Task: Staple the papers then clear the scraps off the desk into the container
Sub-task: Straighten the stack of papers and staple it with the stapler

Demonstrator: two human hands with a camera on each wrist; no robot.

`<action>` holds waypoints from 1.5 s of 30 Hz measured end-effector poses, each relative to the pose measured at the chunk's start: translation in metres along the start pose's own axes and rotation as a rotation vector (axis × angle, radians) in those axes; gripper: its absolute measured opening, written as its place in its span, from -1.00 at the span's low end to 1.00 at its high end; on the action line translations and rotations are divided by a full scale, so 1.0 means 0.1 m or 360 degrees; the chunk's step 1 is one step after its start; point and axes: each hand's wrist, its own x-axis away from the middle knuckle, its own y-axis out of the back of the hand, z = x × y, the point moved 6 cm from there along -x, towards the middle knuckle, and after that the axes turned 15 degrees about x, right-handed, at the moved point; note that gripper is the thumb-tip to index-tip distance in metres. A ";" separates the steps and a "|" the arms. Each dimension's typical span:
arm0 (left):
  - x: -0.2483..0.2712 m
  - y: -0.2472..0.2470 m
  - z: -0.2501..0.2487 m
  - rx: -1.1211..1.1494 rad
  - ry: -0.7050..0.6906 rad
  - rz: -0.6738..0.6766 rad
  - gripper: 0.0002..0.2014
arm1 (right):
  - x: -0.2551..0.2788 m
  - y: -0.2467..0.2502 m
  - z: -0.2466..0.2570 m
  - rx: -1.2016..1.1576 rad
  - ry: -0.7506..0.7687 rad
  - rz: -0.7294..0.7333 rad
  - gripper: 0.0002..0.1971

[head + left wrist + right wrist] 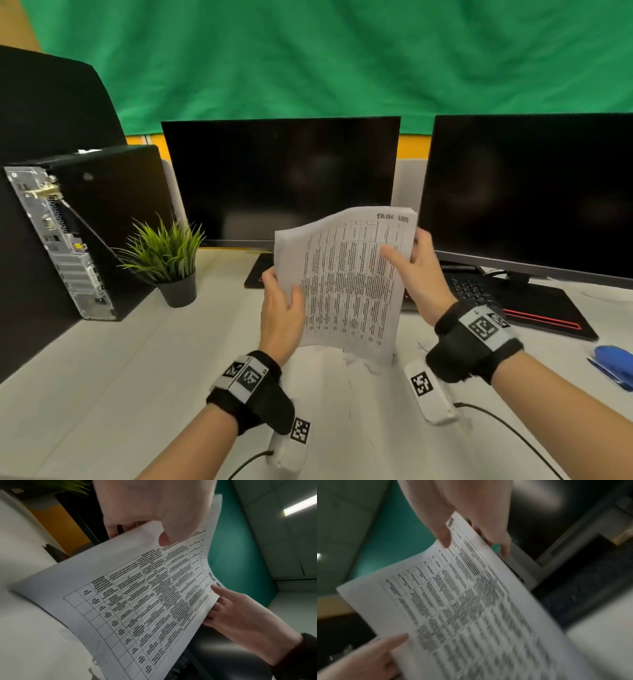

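A stack of printed papers (346, 277) (137, 595) (462, 601) with a table of text stands almost upright on the white desk (120, 377), its lower edge touching the surface. My left hand (281, 308) (154, 513) grips the stack's left edge, thumb on the front. My right hand (416, 270) (471, 513) holds the right edge, thumb on the front and fingers behind. A blue stapler (613, 366) lies at the desk's right edge. White torn scraps (359, 359) lie on the desk under the stack. I see no container.
Two dark monitors (284, 178) (534, 192) stand at the back. A potted green plant (168, 260) and a small computer case (68, 233) stand on the left. A black keyboard (472, 289) and a mat with red trim (548, 315) lie on the right.
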 end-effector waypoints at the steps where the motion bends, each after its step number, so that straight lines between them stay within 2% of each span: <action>1: -0.02 0.01 0.01 -0.0015 0.0019 -0.0019 -0.79 | -0.02 0.05 0.08 0.0106 0.0132 -0.0051 -0.38; 3: -0.05 0.03 0.02 -0.0033 0.0052 -0.0051 -0.80 | -0.04 0.10 0.26 0.0538 0.0419 -0.0153 -0.27; 5: -0.08 0.05 0.03 -0.0045 0.0069 -0.0065 -0.81 | -0.04 0.08 0.39 0.1054 0.0656 -0.0233 -0.31; 7: -0.09 0.06 0.03 -0.0072 0.0085 -0.0069 -0.83 | -0.05 0.05 0.41 0.1315 0.0716 -0.0211 -0.41; 9: -0.10 0.06 0.03 -0.0110 0.0101 -0.0066 -0.87 | -0.04 0.04 0.40 0.1403 0.0699 -0.0221 -0.50; 11: -0.11 0.06 0.04 -0.0123 0.0121 -0.0058 -0.88 | -0.03 0.04 0.42 0.1340 0.0655 -0.0269 -0.54; 13: -0.11 0.08 0.05 -0.0103 0.0141 -0.0065 -0.88 | -0.05 0.06 0.43 0.1102 0.0572 -0.0291 -0.53; 17: -0.11 0.07 0.06 -0.0045 0.0180 -0.0050 -0.84 | -0.10 0.06 0.25 0.0122 0.0181 -0.0065 -0.34; 18: -0.11 0.06 0.07 -0.0017 0.0188 -0.0032 -0.86 | -0.09 0.04 0.18 -0.0025 0.0080 -0.0004 -0.33; 22: -0.10 0.07 0.14 0.0025 0.0191 0.0024 -0.90 | -0.02 -0.09 -0.09 0.0007 -0.0130 0.0160 -0.54; 25: -0.12 0.08 0.16 -0.0018 0.0149 0.0006 -0.89 | 0.04 -0.14 -0.20 0.0000 -0.0182 0.0225 -0.61; 27: -0.15 0.08 0.10 -0.0031 0.0098 -0.0041 -0.86 | 0.02 -0.12 -0.12 0.0018 -0.0143 0.0207 -0.64; 30: -0.25 0.02 -0.22 -0.0086 -0.0128 -0.0067 -0.78 | -0.11 0.01 0.14 0.0010 -0.0047 0.0124 -0.64; 32: -0.31 -0.06 -0.49 -0.0061 -0.0260 -0.0043 -0.85 | -0.22 0.15 0.32 0.0006 -0.0011 0.0052 -0.61; 34: -0.31 -0.16 -0.67 -0.0057 -0.0294 -0.0006 -0.89 | -0.27 0.27 0.41 0.0091 -0.0036 0.0008 -0.60; 36: -0.27 -0.27 -0.60 -0.0067 -0.0121 0.0032 -0.84 | -0.26 0.35 0.35 0.0256 -0.0135 -0.0001 -0.63; 41: 0.07 -0.53 0.26 -0.0019 0.0912 0.0211 -0.73 | 0.02 0.46 -0.46 0.0613 -0.0671 0.0161 -0.71; 43: 0.28 -0.61 0.48 0.0088 0.1264 0.0364 -0.72 | 0.14 0.50 -0.80 0.0755 -0.0822 0.0224 -0.71; 45: 0.40 -0.72 0.58 0.0231 0.1506 0.0517 -0.73 | 0.20 0.55 -1.03 0.0812 -0.0909 0.0248 -0.67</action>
